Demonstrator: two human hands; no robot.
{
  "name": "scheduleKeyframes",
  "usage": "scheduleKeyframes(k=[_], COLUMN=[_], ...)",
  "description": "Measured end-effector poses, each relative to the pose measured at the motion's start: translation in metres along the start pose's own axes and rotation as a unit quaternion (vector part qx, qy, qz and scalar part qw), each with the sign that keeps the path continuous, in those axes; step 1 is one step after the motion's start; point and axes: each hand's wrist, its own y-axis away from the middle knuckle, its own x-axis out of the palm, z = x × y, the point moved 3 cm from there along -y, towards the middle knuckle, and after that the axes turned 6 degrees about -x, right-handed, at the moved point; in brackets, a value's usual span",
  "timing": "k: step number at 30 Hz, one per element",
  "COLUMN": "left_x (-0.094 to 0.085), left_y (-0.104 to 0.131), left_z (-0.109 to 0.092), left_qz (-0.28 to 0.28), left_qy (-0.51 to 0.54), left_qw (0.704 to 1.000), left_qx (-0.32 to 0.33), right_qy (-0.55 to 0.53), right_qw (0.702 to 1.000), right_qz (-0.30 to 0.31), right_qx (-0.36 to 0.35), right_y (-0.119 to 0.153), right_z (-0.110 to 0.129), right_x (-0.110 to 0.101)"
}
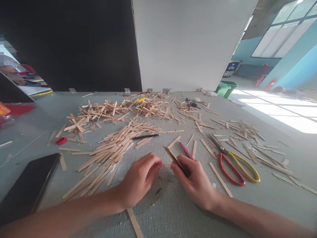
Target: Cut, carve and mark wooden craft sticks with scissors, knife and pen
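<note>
A short piece of wooden craft stick [167, 165] spans the gap between my two hands, just above the table. My left hand [138, 180] pinches its left end between thumb and fingertips. My right hand [194, 181] is closed around a craft knife [175, 159] with a gold-coloured handle, its blade pointing up and to the left. The right thumb and fingertips also meet the stick piece's right end. Just beyond the right hand lies a pink pen-like tool [185, 150]. Small dark scraps [158, 190] lie on the table between the hands.
Piles of craft sticks [109, 155] spread over the grey table [158, 218]. Scissors [230, 162] with red and yellow handles lie at right, a black phone-like slab [29, 185] at left. A black pen [146, 136], a red ring [60, 140] and keys [192, 103] lie farther back, before upright panels [188, 46].
</note>
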Motion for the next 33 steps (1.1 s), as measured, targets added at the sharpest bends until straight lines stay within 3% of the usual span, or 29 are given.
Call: scheduleKeyframes(k=[7, 16, 25, 33], left_x=[0.004, 0.002, 0.001, 0.0], left_y=[0.0, 0.001, 0.002, 0.003], left_z=[0.001, -0.001, 0.005, 0.002], left_qz=[0.042, 0.037, -0.01, -0.069], left_qy=[-0.012, -0.007, 0.005, -0.023], left_qw=[0.999, 0.999, 1.0, 0.996], left_qx=[-0.004, -0.012, -0.003, 0.047], right_qy=[-0.002, -0.017, -0.049, -0.042], right_qw=[1.0, 1.0, 0.998, 0.998], right_qz=[0.0, -0.018, -0.045, -0.029], right_qx=[0.001, 0.01, 0.02, 0.027], right_y=[0.0, 0.001, 0.0, 0.0], right_z=[0.0, -0.002, -0.011, -0.01], right_x=[0.0, 0.0, 0.0, 0.001])
